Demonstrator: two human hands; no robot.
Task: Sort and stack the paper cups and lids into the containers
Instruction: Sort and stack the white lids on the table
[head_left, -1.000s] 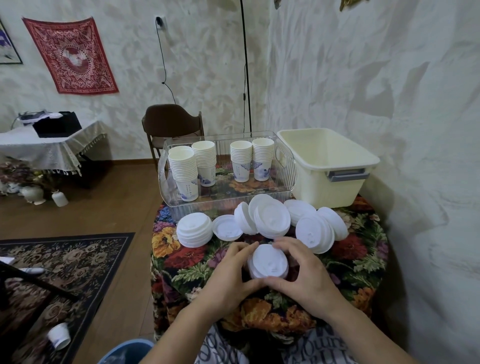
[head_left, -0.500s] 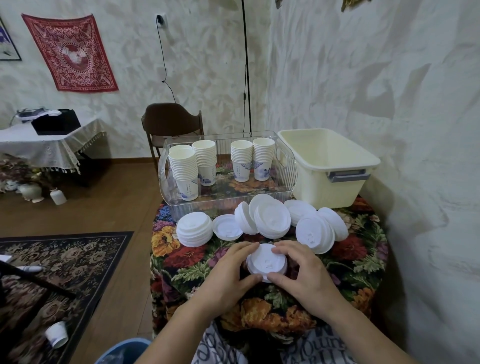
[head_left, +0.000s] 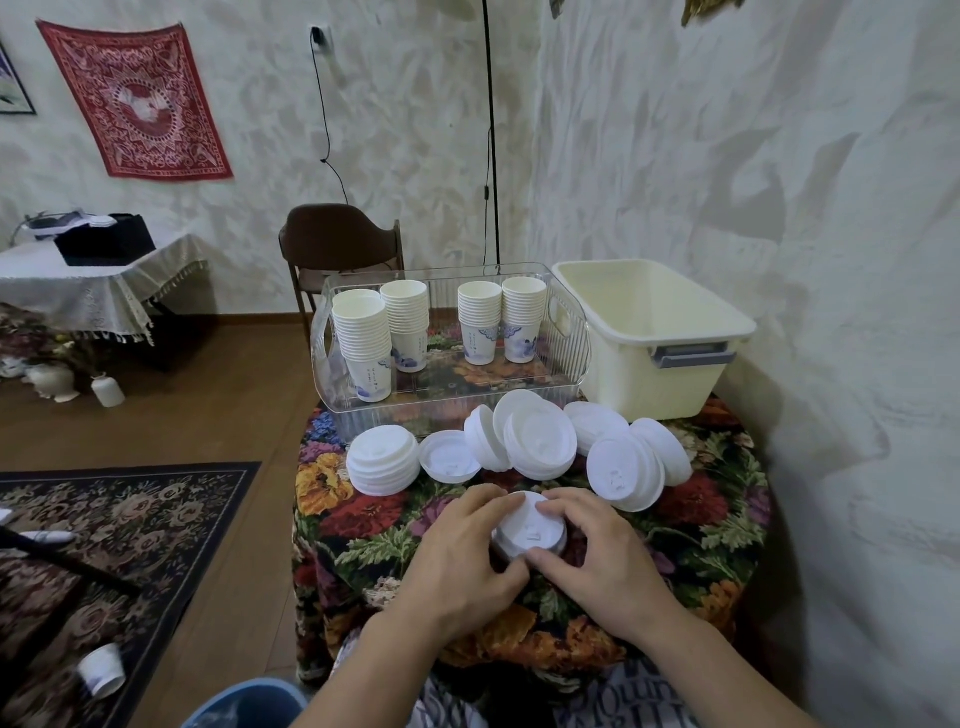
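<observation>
Cupping a small stack of white lids (head_left: 530, 530) from the left, the left hand (head_left: 462, 561) curls around it; the right hand (head_left: 597, 556) grips its other side, low on the floral bench (head_left: 363, 525), before the clear cup tray (head_left: 566, 332).

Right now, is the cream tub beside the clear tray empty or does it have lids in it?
Empty, as far as visible: the cream tub shows only bare inner walls.

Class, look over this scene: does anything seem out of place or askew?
Yes. One paper cup lies on its side on the floor by the rug, far from the cup stacks in the clear bin. Several lids on the table lean on edge instead of lying flat.
</observation>
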